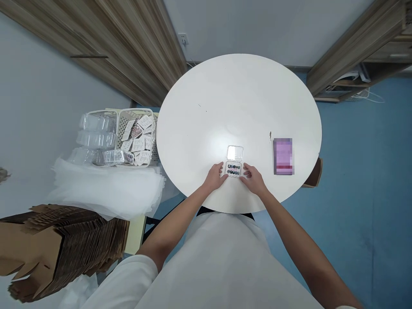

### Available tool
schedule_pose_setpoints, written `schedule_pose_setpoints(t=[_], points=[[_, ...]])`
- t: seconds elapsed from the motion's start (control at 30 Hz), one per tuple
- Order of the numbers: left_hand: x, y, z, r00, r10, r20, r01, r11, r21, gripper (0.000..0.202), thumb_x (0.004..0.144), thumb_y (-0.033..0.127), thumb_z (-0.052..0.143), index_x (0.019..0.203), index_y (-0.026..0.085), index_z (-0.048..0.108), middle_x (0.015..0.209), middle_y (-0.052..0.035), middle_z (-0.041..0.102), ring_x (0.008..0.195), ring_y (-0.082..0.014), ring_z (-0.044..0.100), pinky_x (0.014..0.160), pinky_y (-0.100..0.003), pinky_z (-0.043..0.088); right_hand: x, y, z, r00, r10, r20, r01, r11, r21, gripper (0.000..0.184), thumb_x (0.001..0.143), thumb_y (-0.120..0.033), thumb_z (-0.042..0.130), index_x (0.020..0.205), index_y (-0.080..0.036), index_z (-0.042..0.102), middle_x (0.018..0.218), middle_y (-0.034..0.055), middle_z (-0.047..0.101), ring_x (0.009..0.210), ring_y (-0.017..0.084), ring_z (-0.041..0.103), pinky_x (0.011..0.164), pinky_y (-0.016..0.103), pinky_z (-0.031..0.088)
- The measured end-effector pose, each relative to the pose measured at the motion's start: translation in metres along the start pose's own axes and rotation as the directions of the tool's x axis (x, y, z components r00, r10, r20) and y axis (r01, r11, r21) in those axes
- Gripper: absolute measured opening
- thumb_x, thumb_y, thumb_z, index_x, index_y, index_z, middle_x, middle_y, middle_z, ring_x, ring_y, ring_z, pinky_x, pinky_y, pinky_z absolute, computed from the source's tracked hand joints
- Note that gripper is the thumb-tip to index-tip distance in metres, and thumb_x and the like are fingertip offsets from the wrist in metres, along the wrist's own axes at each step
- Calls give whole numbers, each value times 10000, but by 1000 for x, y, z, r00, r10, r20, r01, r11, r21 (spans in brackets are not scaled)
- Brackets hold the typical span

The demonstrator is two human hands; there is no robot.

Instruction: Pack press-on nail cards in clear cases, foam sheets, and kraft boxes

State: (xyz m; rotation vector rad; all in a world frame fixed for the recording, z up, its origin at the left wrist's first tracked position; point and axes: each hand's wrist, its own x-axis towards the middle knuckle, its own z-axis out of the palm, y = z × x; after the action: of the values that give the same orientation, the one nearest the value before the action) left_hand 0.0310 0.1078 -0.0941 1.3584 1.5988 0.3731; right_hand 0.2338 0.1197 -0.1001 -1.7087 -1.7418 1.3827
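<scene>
A small clear plastic case [233,168] lies on the white oval table [238,94], its lid [234,152] folded back on the far side. Inside the case are two rows of small dark round pieces, too small to name. My left hand [215,177] is at the case's left side, fingers apart, its thumb close to the near left corner. On the right side, my right hand [253,178] has its fingers spread, with the thumb by the near right corner. Neither hand grips the case; whether the thumbs touch it I cannot tell.
A purple box [283,156] lies on the table's right. Left of the table stand a white basket [153,141] of printed cards and a stack of clear plastic trays [96,138]. White translucent bags [109,184] and folded cardboard boxes [86,244] lie nearer me.
</scene>
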Motion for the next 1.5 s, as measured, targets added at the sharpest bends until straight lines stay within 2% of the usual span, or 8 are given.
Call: schedule_pose_setpoints(t=[0.1,0.2,0.33,0.6,0.87,1.07,1.27,1.5], points=[[1,4,7,998,-55,-11,53,994,-93,488,749,198,517,1221,169,398,1043,-90,468,852,-143,482,728,-270,436,4,-7,3,985,173,18,-173,970,173,631,678,-240,539,1280,-238,347,1112,57,494,877,152,530,776,329,478],[4,8,11,999,-46,-18,43,989,-145,364,738,130,482,1098,171,507,965,-64,511,818,-140,483,739,-278,423,8,-13,5,969,243,34,-243,931,273,606,651,-178,518,1244,-233,406,1086,44,510,837,129,533,753,301,476],[4,8,11,999,-13,-51,-1,965,-262,338,740,96,446,1045,187,561,908,-35,556,810,-141,489,773,-306,412,8,-18,3,976,216,38,-216,911,352,518,649,-178,508,1166,-210,497,1030,47,532,754,117,528,733,316,467],[-26,11,1,989,-82,-121,12,871,-492,431,747,174,539,1177,185,500,1090,-85,507,823,-110,516,815,-307,413,-19,-34,-5,992,125,29,-121,841,528,522,626,-293,627,1134,-226,529,1014,46,526,755,121,525,749,341,448],[-61,45,-28,998,-12,55,50,636,-770,516,738,370,592,1211,212,460,971,-70,609,863,-145,571,737,-306,468,-49,-69,-24,998,63,22,-63,772,632,476,639,-325,653,1101,-262,555,991,25,520,767,110,526,814,336,419],[-74,64,-44,997,0,73,59,579,-813,537,667,344,674,1157,191,515,862,-60,643,785,-134,589,709,-295,477,-55,-81,-39,1000,8,26,-24,721,693,450,656,-390,640,1079,-255,565,996,38,556,745,127,541,795,350,445],[-80,75,-48,993,17,115,83,587,-806,536,651,337,691,1137,181,530,859,-68,648,749,-127,595,681,-277,477,-42,-90,-52,978,9,206,-165,634,755,407,782,-503,444,1059,-232,569,1045,78,600,834,176,600,802,370,461],[-88,76,-47,985,33,170,122,569,-813,540,667,318,686,1155,163,513,864,-85,660,700,-113,597,642,-249,470,-34,-101,-55,990,-42,137,-72,681,729,401,782,-439,487,1144,-265,487,1070,74,610,929,194,592,786,368,474]])
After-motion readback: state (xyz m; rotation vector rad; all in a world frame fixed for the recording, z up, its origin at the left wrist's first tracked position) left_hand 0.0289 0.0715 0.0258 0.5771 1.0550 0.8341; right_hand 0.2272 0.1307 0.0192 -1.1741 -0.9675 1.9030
